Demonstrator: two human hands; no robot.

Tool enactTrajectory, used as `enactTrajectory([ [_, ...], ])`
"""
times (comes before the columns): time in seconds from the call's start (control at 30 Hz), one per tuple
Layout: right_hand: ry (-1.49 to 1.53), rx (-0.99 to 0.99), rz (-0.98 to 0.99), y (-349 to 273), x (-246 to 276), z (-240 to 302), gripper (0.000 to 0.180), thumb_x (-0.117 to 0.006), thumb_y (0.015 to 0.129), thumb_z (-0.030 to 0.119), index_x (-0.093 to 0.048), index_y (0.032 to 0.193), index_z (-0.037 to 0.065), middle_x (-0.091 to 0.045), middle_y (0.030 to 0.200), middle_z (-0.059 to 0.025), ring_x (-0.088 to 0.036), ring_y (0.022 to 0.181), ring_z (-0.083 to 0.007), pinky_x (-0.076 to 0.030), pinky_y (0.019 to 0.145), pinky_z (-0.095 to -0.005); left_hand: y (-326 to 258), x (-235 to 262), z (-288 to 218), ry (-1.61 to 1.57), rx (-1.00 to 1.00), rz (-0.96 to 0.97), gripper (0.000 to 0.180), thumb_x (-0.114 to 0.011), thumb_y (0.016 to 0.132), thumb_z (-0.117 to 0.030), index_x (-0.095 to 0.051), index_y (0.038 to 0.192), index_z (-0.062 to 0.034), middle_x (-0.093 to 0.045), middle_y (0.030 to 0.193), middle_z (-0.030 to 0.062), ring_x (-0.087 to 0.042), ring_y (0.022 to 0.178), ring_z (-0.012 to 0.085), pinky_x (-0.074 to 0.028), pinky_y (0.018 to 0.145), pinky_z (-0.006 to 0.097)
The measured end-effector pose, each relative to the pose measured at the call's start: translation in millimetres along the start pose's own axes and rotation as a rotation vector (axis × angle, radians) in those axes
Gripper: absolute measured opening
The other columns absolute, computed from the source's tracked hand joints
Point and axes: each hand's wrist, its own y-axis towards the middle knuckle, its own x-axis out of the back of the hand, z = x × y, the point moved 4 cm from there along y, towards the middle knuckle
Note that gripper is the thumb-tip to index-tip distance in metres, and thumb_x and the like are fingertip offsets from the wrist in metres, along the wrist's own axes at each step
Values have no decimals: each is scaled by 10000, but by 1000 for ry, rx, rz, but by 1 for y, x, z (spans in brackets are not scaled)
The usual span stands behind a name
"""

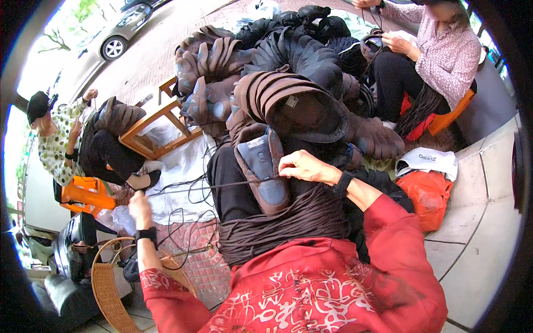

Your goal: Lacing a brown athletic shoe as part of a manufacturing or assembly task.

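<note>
A dark shoelace [219, 185] runs taut from my left hand to a shoe upper in brown and grey-blue [256, 158] lying across my knees. My left hand [140, 210] is out to the left, closed round the lace. My right hand [304, 166] pinches the lace at the edge of the upper. Behind this upper, a nested row of brown shoe uppers [272, 86] curves over my knees, its dark inside facing me. A thick bundle of dark laces [283, 225] lies across my lap.
Piles of shoe uppers [294, 50] rise ahead, beside an overturned wooden stool [161, 130]. Seated people work with laces at left [55, 141] and right [447, 61]. An orange bag [425, 197] sits at my right, a wicker chair [108, 288] at lower left. A car [125, 33] stands beyond.
</note>
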Motion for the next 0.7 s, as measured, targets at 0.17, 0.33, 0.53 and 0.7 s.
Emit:
enactTrajectory([
  [0.17, -23, -107, 66, 2, 1, -9, 206, -643, 744, 203, -587, 736, 5, -615, 657, -111, -591, 607, -193, -447, 561, -320, -4, -8, -56, 53, -88, 268, 181, -529, 762, -134, -576, 926, -74, -610, 894, 158, -602, 814, 330, -487, 671, 427],
  [0.33, -70, -128, 114, -3, 3, -7, 241, -647, 752, 236, -593, 747, 1, -616, 661, -123, -595, 604, -210, -446, 558, -324, -15, 41, -207, -755, -231, 332, 213, -530, 772, -73, -558, 970, 1, -579, 918, 179, -540, 887, 334, -429, 786, 387],
  [0.53, 31, -237, 243, -27, 21, 9, 268, -560, 828, 273, -620, 791, 14, -575, 594, -73, -540, 547, -137, -426, 527, -288, -56, 51, -284, -775, -752, 333, 183, -540, 828, -198, -595, 824, -23, -572, 680, 157, -565, 690, 321, -438, 623, 390],
  [0.7, 149, -475, 241, -87, 95, -4, 251, -539, 851, 268, -607, 794, 33, -525, 608, 12, -465, 546, -62, -382, 503, -222, -41, 83, -213, -877, -297, 611, 240, -585, 802, -228, -589, 725, -1, -464, 556, 54, -451, 555, 118, -363, 524, 282],
])
